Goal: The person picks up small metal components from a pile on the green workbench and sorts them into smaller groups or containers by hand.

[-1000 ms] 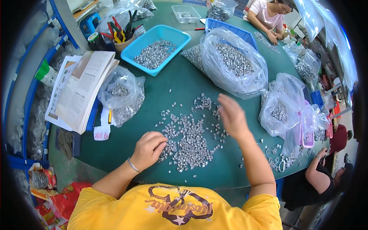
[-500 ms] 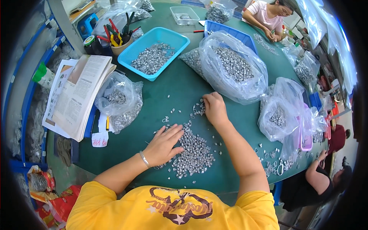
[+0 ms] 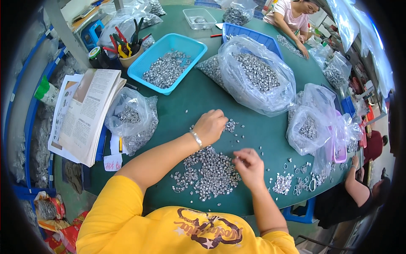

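On the green table before me lies a main pile of small silver oval metal pieces (image 3: 213, 173), spread loosely at its left side. My left hand (image 3: 210, 127), with a bracelet on its wrist, reaches beyond that pile. Its fingers are bent and pressed together beside a small cluster of the same pieces (image 3: 230, 125); what they hold, if anything, is hidden. My right hand (image 3: 250, 167) hovers at the main pile's right edge. Its fingers are curled in with thumb and fingertips close together, and something small and dark seems to be at the tips, too small to name.
Ahead stand a light-blue tray (image 3: 195, 51) of silver pieces and a big clear bag (image 3: 282, 91) of more. Another bag (image 3: 148, 122) and an open booklet (image 3: 86, 114) lie left. Small parts (image 3: 282, 184) are scattered right. A co-worker's hand (image 3: 302, 48) rests far right.
My left hand has moved forward and right from the pile to the small cluster. My right hand has come back toward me. A patch of pieces now shows on the table at right.
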### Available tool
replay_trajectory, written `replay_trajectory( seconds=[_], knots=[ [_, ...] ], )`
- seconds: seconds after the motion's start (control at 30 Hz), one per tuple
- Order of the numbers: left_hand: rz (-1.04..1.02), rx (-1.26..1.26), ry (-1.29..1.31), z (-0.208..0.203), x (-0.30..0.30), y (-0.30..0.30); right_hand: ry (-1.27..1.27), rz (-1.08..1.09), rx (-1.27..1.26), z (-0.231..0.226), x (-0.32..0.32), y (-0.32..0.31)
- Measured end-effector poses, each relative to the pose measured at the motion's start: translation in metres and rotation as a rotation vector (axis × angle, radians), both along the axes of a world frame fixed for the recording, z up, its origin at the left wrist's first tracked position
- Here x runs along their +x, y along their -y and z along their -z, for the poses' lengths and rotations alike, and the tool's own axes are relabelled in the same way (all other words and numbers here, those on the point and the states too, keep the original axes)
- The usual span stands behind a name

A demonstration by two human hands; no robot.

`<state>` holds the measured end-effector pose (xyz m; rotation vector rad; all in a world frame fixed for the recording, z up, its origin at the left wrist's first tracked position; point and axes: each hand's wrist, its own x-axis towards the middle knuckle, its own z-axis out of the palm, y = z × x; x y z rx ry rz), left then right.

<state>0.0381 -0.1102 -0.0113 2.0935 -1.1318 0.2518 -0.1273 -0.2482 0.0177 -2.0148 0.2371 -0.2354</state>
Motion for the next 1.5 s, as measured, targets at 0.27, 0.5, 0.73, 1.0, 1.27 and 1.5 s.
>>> replay_trajectory(
  seconds=[0.27,0.5,0.73,1.0,1.27,1.5],
  knots=[
    [0.035,0.108,-0.028,0.004,-0.015,-0.012,-0.018,0.017,0.732,0.005,-0.042,-0.026],
    [0.078,0.003,-0.197,-0.027,-0.069,-0.062,0.021,-0.110,0.911,0.009,-0.043,-0.039],
    [0.089,-0.580,-1.717,-0.032,-0.119,-0.080,0.064,-0.191,0.683,0.005,-0.045,-0.036],
    [0.222,-0.845,-1.944,-0.022,-0.133,-0.081,0.000,-0.071,1.004,-0.001,-0.048,-0.042],
    [0.203,-0.859,-1.939,-0.021,-0.134,-0.090,-0.160,-0.059,1.016,-0.003,-0.030,-0.039],
    [0.069,-0.970,-1.907,-0.018,-0.131,-0.105,-0.009,-0.390,0.777,-0.042,0.076,-0.061]
  ],
)
